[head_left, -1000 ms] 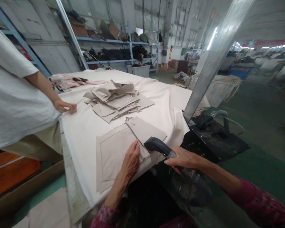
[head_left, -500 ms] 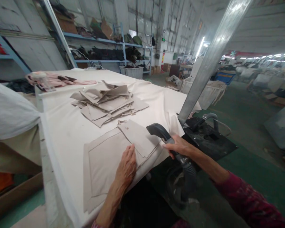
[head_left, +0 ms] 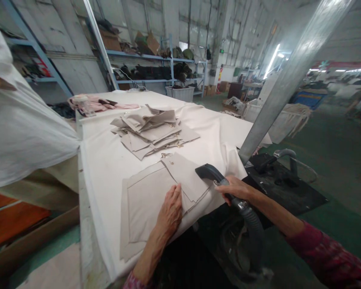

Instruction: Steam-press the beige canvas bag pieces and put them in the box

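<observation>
My left hand (head_left: 171, 210) lies with fingers extended on a beige fabric panel (head_left: 147, 204) with stitched lines, at the near edge of the table. Across the panel's right side lies a folded-over beige flap (head_left: 188, 176) with a small metal clasp (head_left: 166, 155) at its top. Wrapped round the neck of a black vacuum nozzle (head_left: 212, 172) is my right hand (head_left: 234, 189). The nozzle's mouth is over the flap's right side; I cannot tell whether it touches. A ribbed grey hose (head_left: 255, 233) runs down from it.
Beyond the panel, a pile of beige fabric pieces (head_left: 150, 132) with metal clasps lies on the white-covered table (head_left: 105, 160). Pink cloth (head_left: 102, 105) is at the far left. A slanted metal post (head_left: 289, 88) rises at right. A person in white clothing (head_left: 27, 116) stands at left.
The view has turned left, so everything sits further right and more of the person in white shows. The nozzle has dipped slightly towards the flap. My left hand stays on the panel.
</observation>
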Tool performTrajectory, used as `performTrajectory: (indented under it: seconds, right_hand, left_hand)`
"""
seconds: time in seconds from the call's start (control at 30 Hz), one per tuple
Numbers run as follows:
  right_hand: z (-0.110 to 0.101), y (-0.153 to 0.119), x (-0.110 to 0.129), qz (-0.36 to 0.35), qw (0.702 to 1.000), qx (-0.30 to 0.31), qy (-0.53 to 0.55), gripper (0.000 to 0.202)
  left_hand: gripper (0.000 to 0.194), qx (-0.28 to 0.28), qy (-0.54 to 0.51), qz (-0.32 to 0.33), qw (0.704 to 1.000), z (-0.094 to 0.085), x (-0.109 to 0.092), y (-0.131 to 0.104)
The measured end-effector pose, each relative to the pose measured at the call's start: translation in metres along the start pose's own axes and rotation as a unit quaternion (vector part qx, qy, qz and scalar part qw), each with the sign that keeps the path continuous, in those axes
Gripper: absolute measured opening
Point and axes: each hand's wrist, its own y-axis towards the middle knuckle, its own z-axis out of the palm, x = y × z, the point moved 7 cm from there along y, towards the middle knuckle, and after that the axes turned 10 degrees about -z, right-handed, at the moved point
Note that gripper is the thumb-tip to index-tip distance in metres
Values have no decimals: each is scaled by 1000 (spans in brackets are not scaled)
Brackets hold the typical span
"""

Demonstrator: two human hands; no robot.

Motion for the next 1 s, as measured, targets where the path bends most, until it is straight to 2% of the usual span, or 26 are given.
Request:
performTrajectory:
  seconds: [0.13,0.23,0.33,0.43,0.67,0.83,0.93,1.0]
  right_hand:
    - [-14,22,11,-12,996,-74,-40,35]
    - [-9,30,30,-47,997,-42,-41,35]
    - [9,40,48,-67,997,28,-31,35]
    - [27,58,58,-60,996,60,-13,32]
    - [51,110,61,-34,996,83,-13,25]
    - [52,140,72,-42,998,49,-20,22]
    - [46,144,76,-49,998,29,-17,23]
    - [38,135,78,-58,998,24,-15,24]
  left_hand:
    - [61,-10,-9,5,1000,3,1,-1]
    - [62,-22,-10,8,1000,5,2,-2]
    - [61,-16,1,-5,1000,4,3,-1]
    - [62,-2,0,-10,1000,2,1,0]
    - [67,10,-24,-15,1000,1,3,-2]
    - [69,13,-31,-24,999,2,5,-1]
    - [70,15,-49,-41,998,1,6,0]
    - [72,2,-63,-59,996,0,8,1]
